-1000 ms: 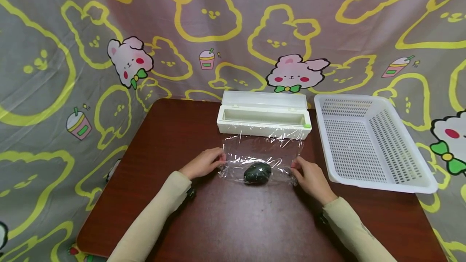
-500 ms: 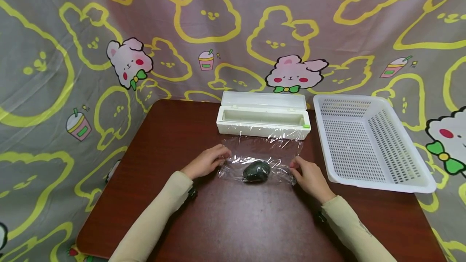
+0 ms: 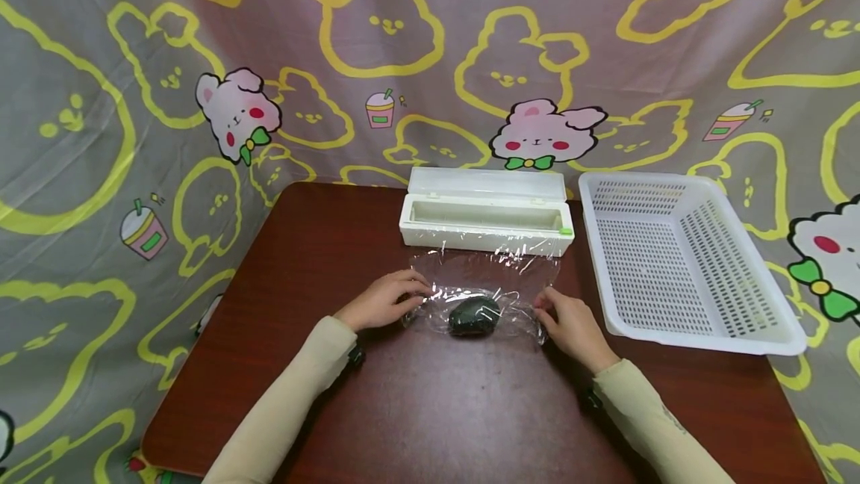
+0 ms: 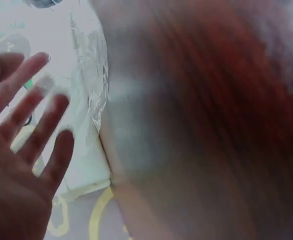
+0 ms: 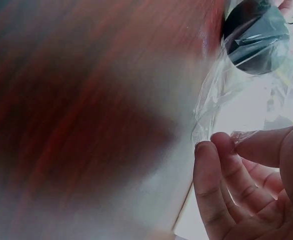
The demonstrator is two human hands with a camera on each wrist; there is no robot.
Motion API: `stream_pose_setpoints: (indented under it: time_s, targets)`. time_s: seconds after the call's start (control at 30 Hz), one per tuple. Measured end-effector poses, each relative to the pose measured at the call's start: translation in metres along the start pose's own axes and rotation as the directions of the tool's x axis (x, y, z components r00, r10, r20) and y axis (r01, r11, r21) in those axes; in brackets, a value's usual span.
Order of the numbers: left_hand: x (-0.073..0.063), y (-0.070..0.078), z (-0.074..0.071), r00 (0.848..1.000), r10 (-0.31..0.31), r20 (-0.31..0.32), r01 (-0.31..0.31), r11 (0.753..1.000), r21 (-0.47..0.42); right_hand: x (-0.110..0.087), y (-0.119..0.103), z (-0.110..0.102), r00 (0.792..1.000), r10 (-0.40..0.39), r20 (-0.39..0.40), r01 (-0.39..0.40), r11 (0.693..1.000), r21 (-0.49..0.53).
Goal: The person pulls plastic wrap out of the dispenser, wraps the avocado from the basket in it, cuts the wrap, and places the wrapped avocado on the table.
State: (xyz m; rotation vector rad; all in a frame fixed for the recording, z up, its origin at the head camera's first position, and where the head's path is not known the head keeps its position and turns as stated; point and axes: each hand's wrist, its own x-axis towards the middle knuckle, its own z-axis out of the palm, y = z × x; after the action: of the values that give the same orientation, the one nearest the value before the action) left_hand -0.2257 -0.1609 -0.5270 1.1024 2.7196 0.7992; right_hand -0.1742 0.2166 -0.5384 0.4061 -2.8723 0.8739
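The right hand is pinching the clear film in its grip; the left hand, fingers spreading loosely and gripping nothing, is lying nearer the dark oval object, which is resting film-covered between them, long axis running roughly hand to hand.

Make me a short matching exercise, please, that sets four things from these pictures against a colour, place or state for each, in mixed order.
Things:
1. Film
2. Oval item
3. Box
4. Basket

Descriptions:
A. Standing with its lid raised
B. White, pierced with holes, farthest to the person's right
C. Very dark, under see-through plastic
D. Clear and wrinkled, pinched at one edge

Right pairs:
1-D, 2-C, 3-A, 4-B
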Motion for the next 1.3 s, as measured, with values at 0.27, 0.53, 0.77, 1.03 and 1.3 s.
stream_pose_setpoints:
  time_s: [0.27, 0.53, 0.77, 1.03, 1.3]
  targets:
    - [0.005, 0.046, 0.014, 0.992, 0.12, 0.023, -0.121, 0.932, 0.342, -0.002, 0.004, 0.003, 1.0, 0.001, 0.009, -0.001, 1.0, -0.006]
    - [0.012, 0.072, 0.03, 0.974, 0.164, 0.155, -0.221, 0.826, 0.519, -0.002, 0.006, 0.004, 1.0, -0.008, 0.001, 0.008, 1.0, 0.004]
    - [0.011, 0.069, 0.037, 0.97, 0.112, 0.217, -0.199, 0.878, 0.435, -0.004, 0.006, 0.003, 1.0, -0.014, -0.005, 0.014, 1.0, -0.004]
    - [0.011, 0.064, 0.04, 0.969, 0.082, 0.233, -0.171, 0.903, 0.395, -0.009, -0.012, 0.001, 0.914, -0.38, -0.141, 0.38, 0.925, -0.026]
    - [0.012, 0.065, 0.039, 0.972, 0.083, 0.221, -0.17, 0.896, 0.411, -0.016, -0.038, 0.011, 0.753, -0.657, 0.032, 0.658, 0.753, -0.014]
